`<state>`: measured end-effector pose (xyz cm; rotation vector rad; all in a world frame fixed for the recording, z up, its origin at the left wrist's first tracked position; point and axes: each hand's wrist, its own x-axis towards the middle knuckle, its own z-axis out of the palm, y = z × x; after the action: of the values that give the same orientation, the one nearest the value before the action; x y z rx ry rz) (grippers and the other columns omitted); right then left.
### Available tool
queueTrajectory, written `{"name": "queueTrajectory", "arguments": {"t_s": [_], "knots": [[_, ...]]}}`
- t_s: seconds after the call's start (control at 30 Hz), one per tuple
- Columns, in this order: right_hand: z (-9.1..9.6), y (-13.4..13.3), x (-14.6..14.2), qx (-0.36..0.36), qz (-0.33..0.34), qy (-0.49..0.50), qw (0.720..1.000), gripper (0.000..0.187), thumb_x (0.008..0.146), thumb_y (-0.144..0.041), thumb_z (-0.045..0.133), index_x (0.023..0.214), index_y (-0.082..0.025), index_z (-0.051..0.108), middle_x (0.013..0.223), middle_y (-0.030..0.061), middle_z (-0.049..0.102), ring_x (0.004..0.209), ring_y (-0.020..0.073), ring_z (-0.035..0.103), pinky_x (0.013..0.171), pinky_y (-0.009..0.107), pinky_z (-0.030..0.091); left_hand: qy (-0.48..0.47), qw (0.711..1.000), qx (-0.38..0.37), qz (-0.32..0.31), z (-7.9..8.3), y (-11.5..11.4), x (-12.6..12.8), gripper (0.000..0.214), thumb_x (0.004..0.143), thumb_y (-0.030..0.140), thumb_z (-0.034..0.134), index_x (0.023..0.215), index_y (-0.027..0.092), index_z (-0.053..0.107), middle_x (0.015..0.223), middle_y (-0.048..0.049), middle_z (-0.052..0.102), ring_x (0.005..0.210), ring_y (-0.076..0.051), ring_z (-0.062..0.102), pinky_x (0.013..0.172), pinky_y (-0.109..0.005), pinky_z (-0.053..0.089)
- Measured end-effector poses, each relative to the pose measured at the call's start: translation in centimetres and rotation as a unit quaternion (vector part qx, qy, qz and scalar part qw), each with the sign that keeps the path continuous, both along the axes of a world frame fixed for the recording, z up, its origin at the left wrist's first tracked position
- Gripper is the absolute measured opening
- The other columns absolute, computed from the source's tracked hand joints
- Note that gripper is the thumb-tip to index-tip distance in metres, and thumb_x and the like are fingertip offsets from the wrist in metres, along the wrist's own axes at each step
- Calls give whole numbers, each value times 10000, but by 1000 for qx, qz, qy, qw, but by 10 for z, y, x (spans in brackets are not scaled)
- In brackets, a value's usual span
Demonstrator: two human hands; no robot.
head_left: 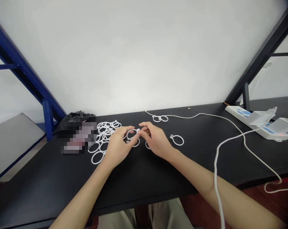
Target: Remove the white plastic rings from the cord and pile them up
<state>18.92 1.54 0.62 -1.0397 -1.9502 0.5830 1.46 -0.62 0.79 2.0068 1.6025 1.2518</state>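
Note:
Between my two hands a white curtain ring [128, 135] is held up over the black table. My left hand [119, 143] pinches its left and lower side with thumb and fingers. At the ring's small eyelet, the thumb and fingertips of my right hand [155, 136] are closed together; the fingers partly cover that spot. Just beneath my hands lie more white rings, partly hidden. A pile of white rings [97, 158] spreads to the left of my left hand. To the right of my right hand lies a single ring [178, 140] with a small loop.
Two rings [163, 118] lie near the wall beside a white cable [182, 117]. A white power strip [256, 122] with plugged-in adapters stands at the right. A black plastic bag [74, 119] and a pixelated item [80, 140] are at the left. Another cable hangs over my right forearm.

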Motion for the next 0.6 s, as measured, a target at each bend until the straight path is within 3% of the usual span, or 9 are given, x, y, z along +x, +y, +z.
{"name": "queueTrajectory", "arguments": {"t_s": [0.07,0.17,0.33,0.47,0.53,0.6], "knots": [[-5,0,-1,61,9,-97,993,317,896,-366,596,1161,-190,600,1072,87,660,982,210,592,886,371,472,60,995,29,73,-3,4,-5,347,832,408,590,1117,223,661,1027,-97,695,1008,-307,558,930,-424,393],[-9,-1,-2,117,58,-239,962,239,857,-357,661,1019,-182,670,1077,102,634,1040,248,538,906,407,442,170,973,20,153,-11,9,-15,415,865,394,520,1190,158,625,1086,-186,681,1109,-399,499,949,-522,347],[-9,-1,-3,129,56,-278,950,102,864,-284,665,850,-183,662,978,72,621,941,210,530,833,365,437,224,960,14,167,-20,10,-21,433,888,355,458,1241,142,589,1198,-222,632,1172,-435,450,945,-571,321],[-5,-3,-1,122,39,-172,977,100,875,-294,650,857,-196,644,1002,64,622,971,201,531,873,362,434,137,983,41,117,-10,7,-12,402,893,403,477,1203,184,612,1285,-164,596,1242,-384,427,1035,-560,284],[-2,-4,-1,103,31,-88,990,81,882,-283,638,871,-204,632,1040,60,621,989,190,546,893,356,444,30,998,0,62,-3,4,-7,424,897,445,483,1229,203,588,1279,-125,608,1196,-318,499,1025,-501,358],[2,-6,-2,79,27,-14,996,68,876,-274,639,858,-209,627,1066,51,625,1004,179,565,897,344,454,-96,993,-70,-2,3,0,-3,469,900,482,485,1281,215,544,1273,-95,620,1113,-252,579,972,-424,443]]}}
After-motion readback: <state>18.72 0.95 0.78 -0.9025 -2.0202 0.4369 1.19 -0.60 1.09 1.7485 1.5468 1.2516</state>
